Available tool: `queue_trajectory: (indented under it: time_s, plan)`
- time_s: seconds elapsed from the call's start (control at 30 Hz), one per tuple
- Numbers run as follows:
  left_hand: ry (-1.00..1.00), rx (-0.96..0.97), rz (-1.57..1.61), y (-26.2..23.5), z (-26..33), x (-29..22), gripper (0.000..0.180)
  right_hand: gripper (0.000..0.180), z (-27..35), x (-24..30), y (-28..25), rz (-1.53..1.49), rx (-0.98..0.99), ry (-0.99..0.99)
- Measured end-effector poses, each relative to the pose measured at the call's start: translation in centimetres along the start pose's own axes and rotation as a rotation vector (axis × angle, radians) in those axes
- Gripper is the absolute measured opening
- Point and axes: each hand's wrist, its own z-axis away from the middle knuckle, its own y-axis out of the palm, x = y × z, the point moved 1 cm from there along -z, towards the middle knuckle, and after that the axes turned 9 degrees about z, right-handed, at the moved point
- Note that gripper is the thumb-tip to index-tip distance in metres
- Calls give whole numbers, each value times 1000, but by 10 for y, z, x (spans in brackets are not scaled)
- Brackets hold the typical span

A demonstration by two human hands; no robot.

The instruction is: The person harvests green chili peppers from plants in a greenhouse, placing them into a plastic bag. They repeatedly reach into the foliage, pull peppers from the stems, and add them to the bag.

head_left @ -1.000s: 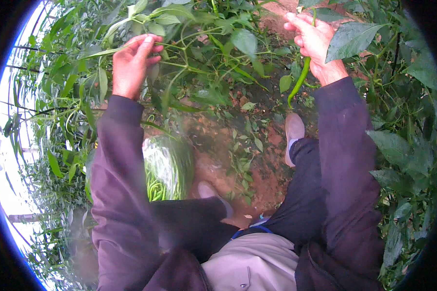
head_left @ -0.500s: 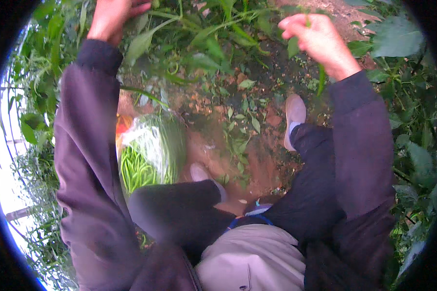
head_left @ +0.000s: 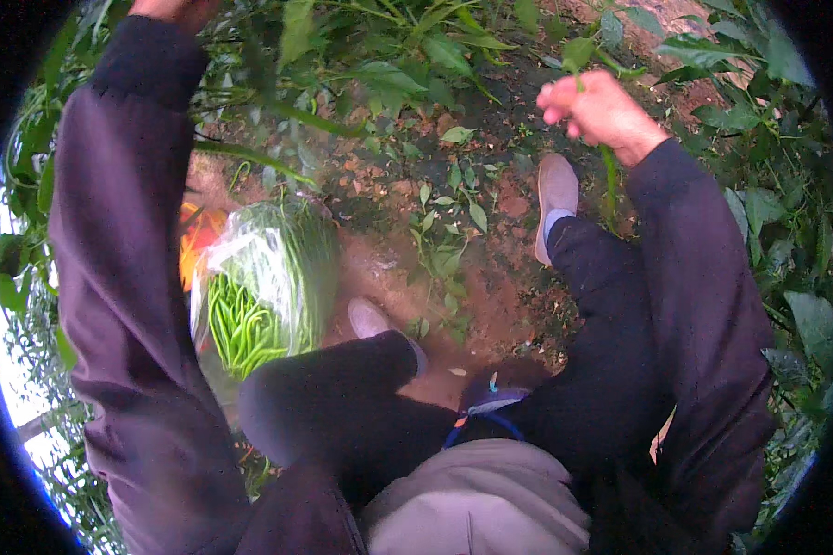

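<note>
My right hand (head_left: 602,111) is closed around a long green chili pepper (head_left: 610,190), whose lower part hangs down beneath the palm. It is above my shoe, beside the leafy pepper plants. At the top left edge only the wrist and back part of my left hand (head_left: 176,9) show, among the leaves; its fingers are cut off from view. A clear plastic bag (head_left: 296,259) stands on the soil between my left arm and left knee. Many long green peppers (head_left: 241,328) fill it.
Pepper plants (head_left: 407,79) with hanging fruit spread across the top; more foliage (head_left: 810,324) lines the right. An orange-red thing (head_left: 197,242) lies behind the bag. Reddish soil (head_left: 379,264) carries fallen leaves. My shoes (head_left: 557,190) are planted apart.
My left hand has moved up and left, mostly out of the picture. My right hand has dropped slightly with the pepper still in it. The view has shifted a little.
</note>
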Motion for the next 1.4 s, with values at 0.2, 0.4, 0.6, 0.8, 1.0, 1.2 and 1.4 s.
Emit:
queue_trajectory:
  time_s: [0.2,0.4,0.6,0.8,1.0,1.2,1.4]
  plan:
    - [-28,47,16,-19,-4,13,43,22,-87,-77,19,47,31,147]
    - [-84,-13,83,-43,-6,19,42,28,-222,-119,44,97,-265,113]
    - [-167,-212,-26,-59,-3,22,45,38,-265,-85,77,-254,-81,-235]
    - [-150,-324,-12,-68,8,21,41,38,-256,-81,61,-691,92,-308]
    - [-153,-228,28,-71,8,18,41,33,-240,-75,33,-478,-23,-394]
    - [-157,-225,80,-68,11,15,40,29,-273,-90,28,8,-290,-446]
    - [-183,-284,100,-71,13,18,32,29,-282,-117,41,-515,-297,-781]
